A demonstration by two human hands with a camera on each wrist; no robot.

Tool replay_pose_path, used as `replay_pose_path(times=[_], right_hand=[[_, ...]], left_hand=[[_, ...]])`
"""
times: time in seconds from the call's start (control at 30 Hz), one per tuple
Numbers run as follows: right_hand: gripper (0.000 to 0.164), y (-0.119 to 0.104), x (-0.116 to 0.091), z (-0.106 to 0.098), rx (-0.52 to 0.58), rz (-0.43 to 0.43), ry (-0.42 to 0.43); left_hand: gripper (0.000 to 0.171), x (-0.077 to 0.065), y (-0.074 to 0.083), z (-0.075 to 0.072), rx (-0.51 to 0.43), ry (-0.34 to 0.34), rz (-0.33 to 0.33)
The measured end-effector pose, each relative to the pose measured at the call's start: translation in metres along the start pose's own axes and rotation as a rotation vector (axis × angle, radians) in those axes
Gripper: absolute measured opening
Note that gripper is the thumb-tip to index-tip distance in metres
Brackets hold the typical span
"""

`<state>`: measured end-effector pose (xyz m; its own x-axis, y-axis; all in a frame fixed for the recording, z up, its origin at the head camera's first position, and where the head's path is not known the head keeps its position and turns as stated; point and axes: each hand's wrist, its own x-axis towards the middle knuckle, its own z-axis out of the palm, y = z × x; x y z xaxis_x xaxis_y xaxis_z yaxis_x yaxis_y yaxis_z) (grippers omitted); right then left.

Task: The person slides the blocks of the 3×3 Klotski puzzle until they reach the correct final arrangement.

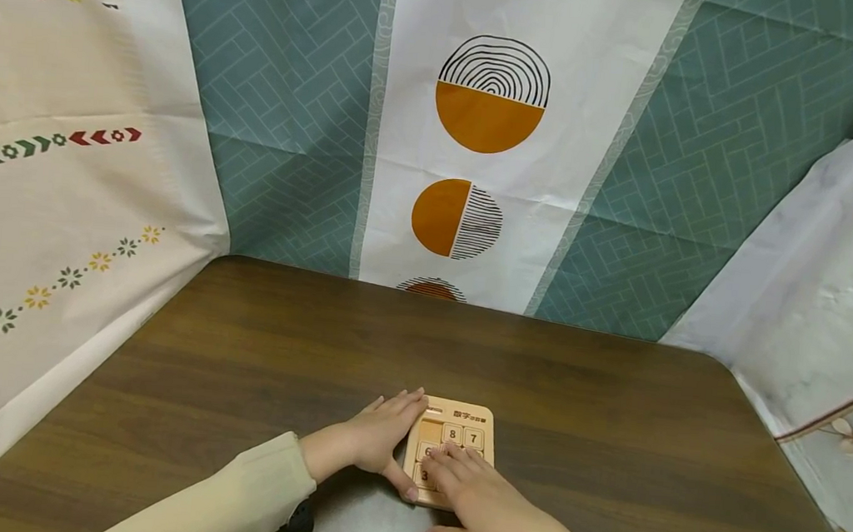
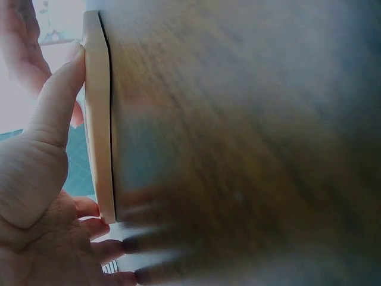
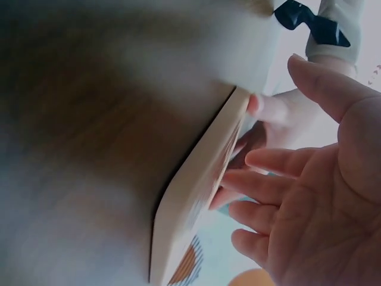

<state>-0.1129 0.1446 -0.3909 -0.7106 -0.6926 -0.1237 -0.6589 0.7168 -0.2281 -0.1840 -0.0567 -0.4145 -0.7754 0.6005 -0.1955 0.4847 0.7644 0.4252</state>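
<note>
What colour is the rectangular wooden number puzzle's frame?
The puzzle's frame is light tan, clearest in the head view.

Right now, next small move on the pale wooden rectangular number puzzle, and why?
I'd probably slide the pale square wooden tile marked 6 up into the vacant slot just beyond it: that space is free, the right hand has its fingertips close by, and the left hand braces the rectangular wooden puzzle.

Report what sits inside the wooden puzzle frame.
Tile 8, tile 7, tile 6 and tile 3 show, plus a bare slot left of the 8. The right hand hides any other numbers.
</note>
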Motion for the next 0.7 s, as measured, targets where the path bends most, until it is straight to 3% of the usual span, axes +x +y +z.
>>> replay_pose_path(times=[0.3, 0.7], right_hand=[[0.073, 0.015, 0.0, 0.0, 0.033, 0.077, 0.039], [0.08, 0.012, 0.006, 0.001, 0.031, 0.065, 0.023]], left_hand=[[0.122, 0.0, 0.001, 0.001, -0.006, -0.004, -0.003], [0.12, 0.0, 0.0, -0.001, -0.002, -0.003, 0.004]])
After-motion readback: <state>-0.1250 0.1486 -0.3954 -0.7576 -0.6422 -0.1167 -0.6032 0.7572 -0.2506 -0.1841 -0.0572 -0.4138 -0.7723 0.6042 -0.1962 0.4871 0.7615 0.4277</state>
